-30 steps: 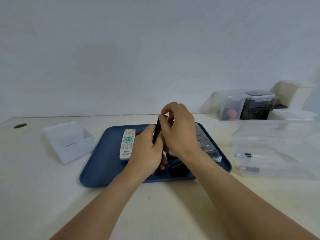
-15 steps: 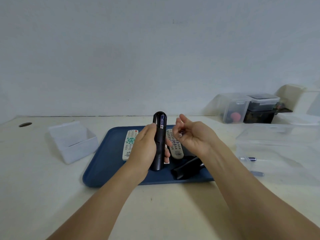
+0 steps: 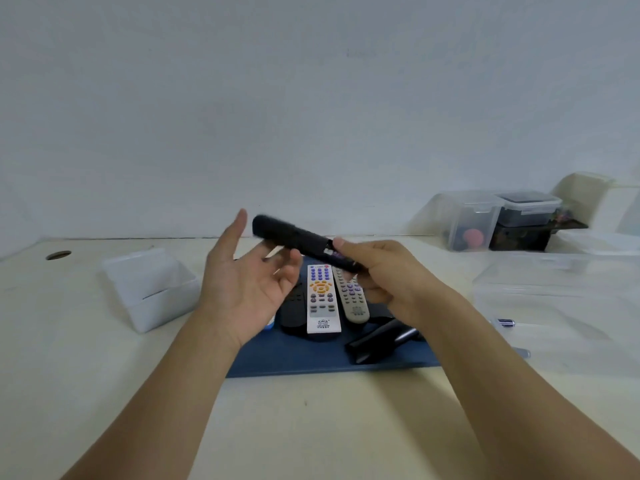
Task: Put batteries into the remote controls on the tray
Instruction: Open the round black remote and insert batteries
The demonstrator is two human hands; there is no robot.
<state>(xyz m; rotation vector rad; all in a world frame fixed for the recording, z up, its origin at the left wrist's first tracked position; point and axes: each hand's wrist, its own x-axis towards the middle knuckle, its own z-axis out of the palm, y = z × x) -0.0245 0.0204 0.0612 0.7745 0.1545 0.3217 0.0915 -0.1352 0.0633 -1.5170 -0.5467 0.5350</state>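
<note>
My right hand (image 3: pixel 384 271) grips one end of a slim black remote (image 3: pixel 291 237), held tilted above the blue tray (image 3: pixel 311 358); a battery shows in its open compartment by my thumb. To the remote's left my left hand (image 3: pixel 249 282) is palm up with its fingers spread, a fingertip close to the remote's underside. On the tray lie a white remote (image 3: pixel 322 299) with coloured buttons, a grey remote (image 3: pixel 351 299), a black remote (image 3: pixel 294 313) partly under them and a dark cover piece (image 3: pixel 381 341). Two batteries (image 3: pixel 505 322) lie in the clear box at right.
A white open box (image 3: pixel 149 289) stands left of the tray. A large clear container (image 3: pixel 561 306) sits at right, with smaller lidded boxes (image 3: pixel 502 220) behind it by the wall. A round hole (image 3: pixel 58 255) is in the table at far left.
The black remote passed from my left hand to my right and turned from upright to nearly level. My left hand let go and spread. The view shifted, showing the tray's remotes more centrally.
</note>
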